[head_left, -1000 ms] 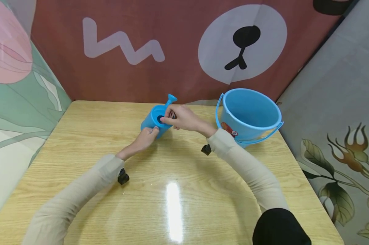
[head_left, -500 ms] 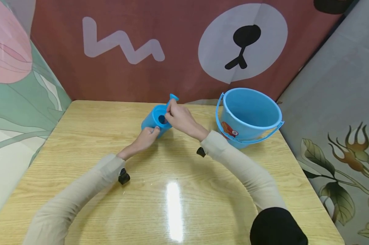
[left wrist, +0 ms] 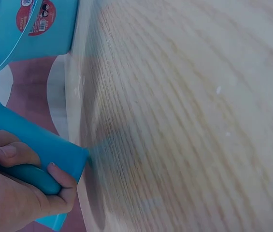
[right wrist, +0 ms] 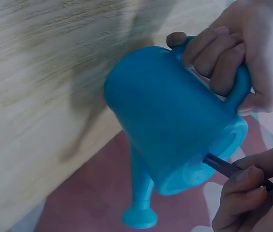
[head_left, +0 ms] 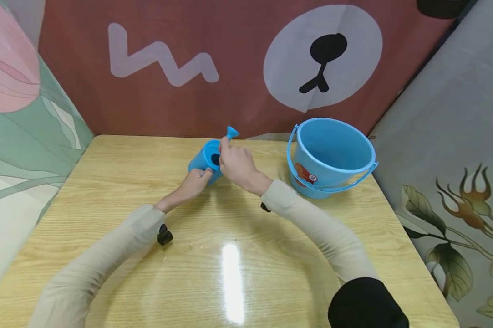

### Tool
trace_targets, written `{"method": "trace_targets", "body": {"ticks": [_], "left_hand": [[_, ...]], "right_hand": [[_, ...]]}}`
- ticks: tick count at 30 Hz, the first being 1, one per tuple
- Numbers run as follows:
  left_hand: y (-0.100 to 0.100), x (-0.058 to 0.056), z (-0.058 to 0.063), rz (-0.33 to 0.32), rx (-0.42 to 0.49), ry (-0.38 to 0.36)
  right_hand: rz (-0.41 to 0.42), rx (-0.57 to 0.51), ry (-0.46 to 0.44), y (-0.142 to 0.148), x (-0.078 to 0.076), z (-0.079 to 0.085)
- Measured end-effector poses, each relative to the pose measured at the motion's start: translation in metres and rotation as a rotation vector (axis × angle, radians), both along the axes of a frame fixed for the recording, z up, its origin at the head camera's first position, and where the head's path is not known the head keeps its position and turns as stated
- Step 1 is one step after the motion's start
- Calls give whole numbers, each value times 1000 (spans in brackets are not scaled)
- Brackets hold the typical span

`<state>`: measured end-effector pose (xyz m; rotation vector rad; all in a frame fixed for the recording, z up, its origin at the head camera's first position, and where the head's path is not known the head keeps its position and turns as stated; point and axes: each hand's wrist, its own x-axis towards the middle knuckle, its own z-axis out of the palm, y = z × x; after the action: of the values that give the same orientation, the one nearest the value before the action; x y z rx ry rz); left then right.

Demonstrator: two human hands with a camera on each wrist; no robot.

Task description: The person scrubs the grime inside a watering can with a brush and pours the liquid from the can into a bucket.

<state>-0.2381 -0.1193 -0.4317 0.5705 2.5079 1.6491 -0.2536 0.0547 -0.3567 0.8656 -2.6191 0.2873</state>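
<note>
A blue watering can (head_left: 201, 162) is tilted above the wooden table, its top opening showing in the head view. My left hand (head_left: 194, 183) grips its handle, with fingers curled round it in the right wrist view. My right hand (head_left: 240, 167) is at the can's top and pinches a thin dark stick (right wrist: 222, 166). In the right wrist view one end of this stick meets the opening in the top; how far in it goes is hidden, and its exact kind is unclear. The spout's sprinkler head (head_left: 231, 132) points away from me.
A light blue bucket (head_left: 332, 175) with a red sticker and a hanging handle stands at the back right of the table (head_left: 189, 282). A brown cloth backdrop (head_left: 238, 105) hangs behind the table's far edge, with patterned cloths at both sides.
My right hand has turned and shifted slightly down and left at the can's top, its forearm swinging left. The left hand and the can stay nearly in place.
</note>
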Motion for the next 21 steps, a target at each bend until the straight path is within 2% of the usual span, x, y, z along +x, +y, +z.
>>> {"method": "trace_targets", "body": {"ticks": [7,13,17,19,21], "left_hand": [[2,-2,-2,36,25,16],[1,-2,-4,25,42,29],[1,-2,-4,36,79,25],[0,-2,-2,36,96,19],[0,3,7,29,116,13]], "right_hand": [[40,-8,97,2,5,4],[7,43,72,0,1,-2],[48,8,83,-2,-1,-3],[75,-11,112,-2,0,-2],[95,-24,142,-2,0,-2]]}}
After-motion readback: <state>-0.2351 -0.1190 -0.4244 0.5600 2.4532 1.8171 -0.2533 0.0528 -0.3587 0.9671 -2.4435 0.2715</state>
